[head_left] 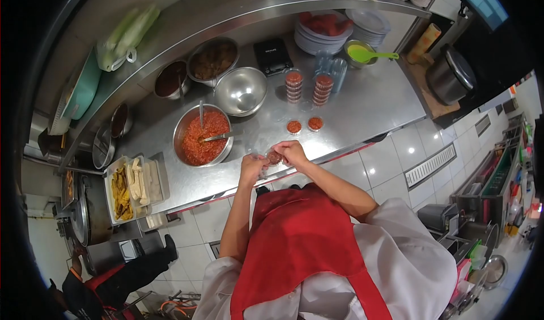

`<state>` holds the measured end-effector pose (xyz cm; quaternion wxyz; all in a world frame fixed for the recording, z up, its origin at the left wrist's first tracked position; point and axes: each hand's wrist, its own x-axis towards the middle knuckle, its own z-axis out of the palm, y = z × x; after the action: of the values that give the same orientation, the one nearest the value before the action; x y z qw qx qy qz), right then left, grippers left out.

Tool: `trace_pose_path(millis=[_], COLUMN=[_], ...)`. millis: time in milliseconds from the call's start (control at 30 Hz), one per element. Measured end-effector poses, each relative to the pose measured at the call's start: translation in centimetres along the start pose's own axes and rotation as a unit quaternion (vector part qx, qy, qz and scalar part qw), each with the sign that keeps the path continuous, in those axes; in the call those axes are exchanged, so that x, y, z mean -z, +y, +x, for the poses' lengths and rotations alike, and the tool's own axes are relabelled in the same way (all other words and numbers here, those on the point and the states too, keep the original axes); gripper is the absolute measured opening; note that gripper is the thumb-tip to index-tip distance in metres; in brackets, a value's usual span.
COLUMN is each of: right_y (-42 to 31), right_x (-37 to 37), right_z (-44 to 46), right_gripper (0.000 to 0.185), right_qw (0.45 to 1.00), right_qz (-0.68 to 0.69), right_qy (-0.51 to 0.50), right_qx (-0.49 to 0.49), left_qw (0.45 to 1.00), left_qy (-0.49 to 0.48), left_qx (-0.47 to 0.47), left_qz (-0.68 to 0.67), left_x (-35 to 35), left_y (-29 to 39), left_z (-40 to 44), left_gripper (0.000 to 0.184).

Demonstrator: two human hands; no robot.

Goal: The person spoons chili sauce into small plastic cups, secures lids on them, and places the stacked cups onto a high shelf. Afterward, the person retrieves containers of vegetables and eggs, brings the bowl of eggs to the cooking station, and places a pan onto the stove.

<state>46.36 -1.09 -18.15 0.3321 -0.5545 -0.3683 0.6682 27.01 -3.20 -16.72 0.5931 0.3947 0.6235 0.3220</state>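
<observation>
Close to the front edge of the steel table, my right hand (292,152) grips a small clear plastic cup of dark red sauce (275,158). My left hand (253,167) is closed at the cup's left side, with thin clear plastic about its fingers; whether that is a lid cannot be made out. Just beyond, two small sauce cups (294,127) stand side by side. Behind them rise two stacks of filled sauce cups (293,86). To the left is a steel bowl of chopped red sauce (203,144) with two metal utensils in it.
A bare steel bowl (241,91), a black scale (272,56), stacked plates (323,36) and a green ladle (377,54) stand farther back. Plastic food containers (122,191) are at the left end. A shelf (238,15) overhangs the table's back. Another person (122,277) is at lower left.
</observation>
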Motion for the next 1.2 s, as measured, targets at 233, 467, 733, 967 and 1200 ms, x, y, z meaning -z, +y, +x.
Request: trace_pose_path(millis=[233, 467, 733, 967, 1200], right_y=[0.4, -1.7, -20.4, -20.6, -21.6], right_x=[-2.1, 0.9, 16.8, 17.8, 12.2], right_z=[-2.9, -1.8, -0.6, 1.3, -5.2], right_gripper=[0.015, 0.022, 0.02, 0.026, 0.026], right_qw=[0.858, 0.899, 0.925, 0.949, 0.803], right_qz=[-0.303, -0.284, -0.042, -0.046, -0.21], right_qy=[0.148, 0.144, 0.281, 0.25, 0.386], right_qx=[0.386, 0.301, 0.252, 0.188, 0.402], left_qw=[0.989, 0.995, 0.959, 0.912, 0.883], left_qy=[0.061, 0.044, 0.022, -0.057, -0.088], left_qx=[-0.042, -0.041, 0.001, 0.028, 0.003], left_qz=[0.129, -0.075, -0.284, -0.406, -0.462], left_x=[-0.7, -2.0, -1.4, -1.3, 1.4], left_y=[0.3, 1.1, 4.1, 5.4, 3.5], left_z=[-0.3, -4.2, -10.8, -13.1, -16.2], left_gripper=[0.012, 0.018, 0.018, 0.044, 0.041])
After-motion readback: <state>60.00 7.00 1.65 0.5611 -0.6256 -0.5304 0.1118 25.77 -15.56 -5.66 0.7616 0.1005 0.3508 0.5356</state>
